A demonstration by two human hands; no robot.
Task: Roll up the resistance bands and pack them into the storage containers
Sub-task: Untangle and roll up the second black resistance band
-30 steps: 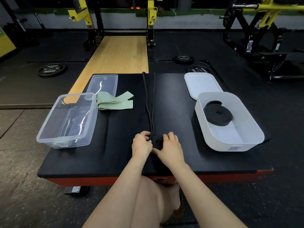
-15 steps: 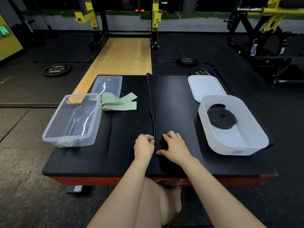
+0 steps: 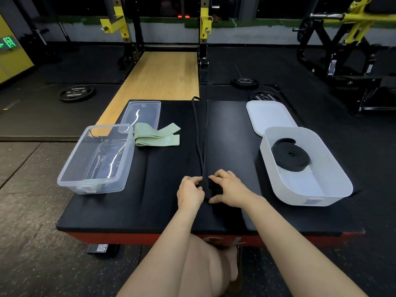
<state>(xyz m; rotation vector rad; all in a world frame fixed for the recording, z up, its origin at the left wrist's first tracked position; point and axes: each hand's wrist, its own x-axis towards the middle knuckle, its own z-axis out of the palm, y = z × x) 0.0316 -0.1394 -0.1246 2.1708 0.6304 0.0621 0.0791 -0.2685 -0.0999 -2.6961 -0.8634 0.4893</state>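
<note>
Black band (image 3: 201, 133) runs straight down the middle of the bench (image 3: 150, 189), and its near end is a small roll pinched between my hands: left hand (image 3: 189, 192) fingers curled onto it from one side, right hand (image 3: 230, 188) thumb and fingers clamped round the other. Green band (image 3: 157, 138) lies folded to the left, just beside the clear tub (image 3: 126, 146) and clear lid (image 3: 147, 108). On the right, a white tub (image 3: 334, 168) holds a coiled band (image 3: 290, 156), with the white lid (image 3: 267, 114) behind it. Bench top is black padding with a red front edge. Room's a gym: dark rubber floor, wood platform (image 3: 158, 78), yellow rack (image 3: 120, 24), plates (image 3: 77, 93) lying around.
</note>
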